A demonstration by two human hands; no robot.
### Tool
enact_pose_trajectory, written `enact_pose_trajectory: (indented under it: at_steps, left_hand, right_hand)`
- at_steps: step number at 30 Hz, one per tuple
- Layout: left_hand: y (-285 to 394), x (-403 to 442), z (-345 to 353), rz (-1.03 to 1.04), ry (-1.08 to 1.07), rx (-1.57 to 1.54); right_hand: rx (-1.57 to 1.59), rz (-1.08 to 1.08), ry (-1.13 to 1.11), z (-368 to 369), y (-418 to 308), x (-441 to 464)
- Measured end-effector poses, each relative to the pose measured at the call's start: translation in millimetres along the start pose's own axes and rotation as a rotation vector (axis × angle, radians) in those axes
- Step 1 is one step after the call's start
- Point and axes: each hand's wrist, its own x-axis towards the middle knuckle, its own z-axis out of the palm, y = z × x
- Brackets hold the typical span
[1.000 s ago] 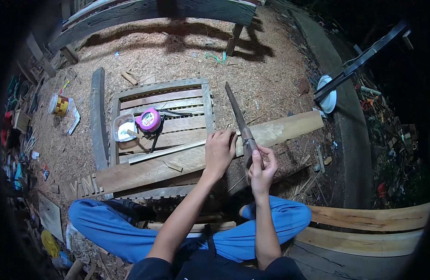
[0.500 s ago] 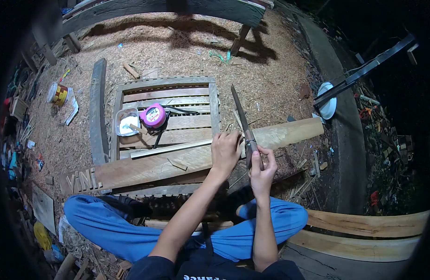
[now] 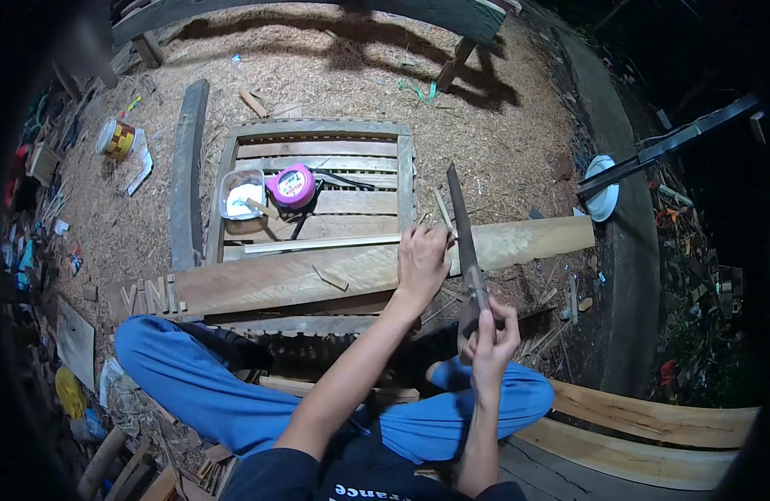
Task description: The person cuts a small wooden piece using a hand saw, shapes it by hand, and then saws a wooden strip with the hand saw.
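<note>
My left hand [image 3: 424, 260] is closed over the right end of a thin pale wooden strip [image 3: 318, 244], pressing it on a wide plank [image 3: 531, 242]. My right hand [image 3: 492, 338] grips a narrow handsaw [image 3: 462, 213] by its handle. The long dark blade points away from me and crosses the plank just right of my left fingers. Its teeth are too small to make out. Small wooden pieces [image 3: 155, 295] form letter-like shapes at the plank's left end. A loose wood offcut [image 3: 331, 279] lies mid-plank.
Beneath the plank is a slatted wooden frame [image 3: 406, 167]. On it are a pink tape measure [image 3: 291, 185] and a clear tub of white material [image 3: 244, 196]. A grey beam [image 3: 187, 175] lies left. A bench [image 3: 318, 25] stands at the back, and boards [image 3: 635, 451] lie at right.
My right hand has drawn the handsaw back toward me and slightly right. My left hand stays on the strip. The whole view has shifted a little.
</note>
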Motion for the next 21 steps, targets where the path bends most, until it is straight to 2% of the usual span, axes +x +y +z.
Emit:
enact_pose_trajectory:
  at_steps: [4, 6, 9, 11, 12, 14, 15, 18, 21]
  left_hand:
    - [-1, -2, -2, 0.044, 0.014, 0.007]
    - [-1, 0, -1, 0.023, 0.007, 0.021]
    - [-3, 4, -2, 0.025, -0.024, -0.010]
    - [-4, 4, 0, 0.041, -0.004, -0.006]
    - [-4, 3, 0, 0.044, 0.017, -0.001]
    - [-4, 1, -3, 0.048, -0.008, -0.005]
    - [-1, 2, -7, 0.039, -0.009, -0.022]
    - [2, 5, -9, 0.040, 0.008, -0.032]
    - [3, 5, -9, 0.032, 0.023, -0.055]
  right_hand:
    - [-0.100, -0.049, 0.012, -4, -9, -24]
    - [0.014, -0.006, 0.029, -23, 0, -39]
    - [0.013, -0.081, 0.052, -25, 13, -40]
    - [0.033, -0.299, 0.104, -22, 17, -43]
    - [0.032, -0.297, 0.107, -23, 13, -40]
    - [0.104, -0.497, 0.132, -18, -3, -29]
    - [0.169, -0.440, 0.129, -13, -12, -22]
    - [0.079, -0.271, 0.135, 5, -16, 13]
    - [0.121, -0.161, 0.055, 13, 3, 40]
